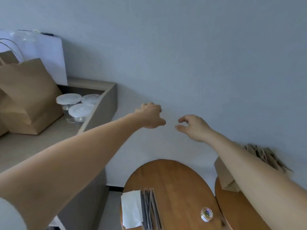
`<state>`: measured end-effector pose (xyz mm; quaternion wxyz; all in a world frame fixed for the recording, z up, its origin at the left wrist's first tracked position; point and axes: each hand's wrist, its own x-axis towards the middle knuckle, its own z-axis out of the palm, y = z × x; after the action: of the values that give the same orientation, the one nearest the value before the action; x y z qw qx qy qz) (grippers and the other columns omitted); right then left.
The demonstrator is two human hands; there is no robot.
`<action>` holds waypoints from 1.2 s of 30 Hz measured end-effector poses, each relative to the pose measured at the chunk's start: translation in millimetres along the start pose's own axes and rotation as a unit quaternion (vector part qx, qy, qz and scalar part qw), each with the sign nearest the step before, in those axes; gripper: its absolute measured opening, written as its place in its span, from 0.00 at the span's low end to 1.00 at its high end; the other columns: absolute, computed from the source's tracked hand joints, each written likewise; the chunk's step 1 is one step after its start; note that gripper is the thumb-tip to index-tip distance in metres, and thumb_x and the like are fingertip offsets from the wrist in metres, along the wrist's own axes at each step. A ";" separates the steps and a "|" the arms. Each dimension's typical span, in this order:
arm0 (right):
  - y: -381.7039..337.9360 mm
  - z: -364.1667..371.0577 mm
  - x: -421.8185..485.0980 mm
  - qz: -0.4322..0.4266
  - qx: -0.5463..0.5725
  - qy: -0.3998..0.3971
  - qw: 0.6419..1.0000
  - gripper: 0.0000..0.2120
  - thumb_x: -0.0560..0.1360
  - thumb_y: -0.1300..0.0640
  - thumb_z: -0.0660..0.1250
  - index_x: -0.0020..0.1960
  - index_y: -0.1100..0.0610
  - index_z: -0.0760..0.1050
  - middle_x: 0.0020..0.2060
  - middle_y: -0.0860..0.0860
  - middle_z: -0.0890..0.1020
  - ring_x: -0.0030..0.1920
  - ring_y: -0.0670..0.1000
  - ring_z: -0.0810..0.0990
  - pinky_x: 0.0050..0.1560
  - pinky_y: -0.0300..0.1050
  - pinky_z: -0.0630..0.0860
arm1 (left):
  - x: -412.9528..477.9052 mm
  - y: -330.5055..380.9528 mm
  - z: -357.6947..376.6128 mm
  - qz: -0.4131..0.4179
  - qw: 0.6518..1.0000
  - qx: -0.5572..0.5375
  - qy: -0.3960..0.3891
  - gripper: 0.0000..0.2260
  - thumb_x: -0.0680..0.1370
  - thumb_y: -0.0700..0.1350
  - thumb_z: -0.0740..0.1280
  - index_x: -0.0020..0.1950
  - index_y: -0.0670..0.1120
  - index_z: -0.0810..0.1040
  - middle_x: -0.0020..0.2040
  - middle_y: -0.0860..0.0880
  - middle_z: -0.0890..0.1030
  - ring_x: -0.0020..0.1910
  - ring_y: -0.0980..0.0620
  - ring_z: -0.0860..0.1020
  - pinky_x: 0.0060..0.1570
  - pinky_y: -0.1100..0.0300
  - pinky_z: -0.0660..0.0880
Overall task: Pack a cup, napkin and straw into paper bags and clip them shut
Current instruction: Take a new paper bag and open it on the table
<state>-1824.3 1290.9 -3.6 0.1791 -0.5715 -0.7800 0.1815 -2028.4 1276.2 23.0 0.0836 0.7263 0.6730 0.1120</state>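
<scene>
Both my arms reach forward toward the grey wall. My left hand (152, 116) has its fingers curled in with nothing in it. My right hand (192, 126) is loosely open, thumb and fingers apart, and holds nothing. On the round wooden table (179, 180) below lie white napkins (131, 209), several dark straws (151, 208) and a small clear tub of coloured clips (206, 214). Lidded clear cups (78, 105) stand in a grey tray on the left counter. Brown paper bags (28, 95) stand beside them. A stack of flat brown bags (227, 176) lies under my right forearm.
A white paper bag (44, 58) leans against the wall behind the brown ones. The grey counter (33, 143) runs along the left. A second wooden tabletop (235, 209) adjoins the first at the right.
</scene>
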 end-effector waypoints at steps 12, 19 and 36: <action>229.0 -60.6 -96.2 0.167 0.003 -0.011 0.986 0.23 0.78 0.45 0.64 0.70 0.54 0.71 0.66 0.50 0.75 0.64 0.51 0.74 0.59 0.46 0.72 | 43.4 205.2 139.6 0.083 0.987 -0.040 -0.132 0.26 0.79 0.54 0.65 0.74 0.47 0.67 0.72 0.45 0.69 0.72 0.42 0.64 0.68 0.45 0.67; 296.7 -54.0 -99.7 0.240 0.011 0.002 0.971 0.20 0.78 0.47 0.64 0.58 0.63 0.79 0.50 0.60 0.83 0.51 0.60 0.81 0.54 0.56 0.78 | 84.9 231.6 183.2 0.092 0.980 -0.049 -0.169 0.25 0.79 0.53 0.64 0.74 0.46 0.67 0.72 0.45 0.70 0.71 0.43 0.67 0.67 0.48 0.68; 480.5 -18.3 -5.2 0.309 -0.102 -0.025 0.945 0.23 0.76 0.36 0.61 0.40 0.56 0.70 0.29 0.49 0.75 0.30 0.49 0.74 0.29 0.43 0.68 | 176.1 277.8 293.4 0.028 0.964 -0.090 -0.248 0.23 0.80 0.52 0.63 0.74 0.47 0.68 0.72 0.47 0.70 0.68 0.45 0.71 0.65 0.52 0.70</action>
<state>-1416.8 1422.4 -222.4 0.0356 -0.7952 -0.5833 0.1615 -1669.1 1438.0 -174.5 0.3098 0.7396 0.5974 -0.0094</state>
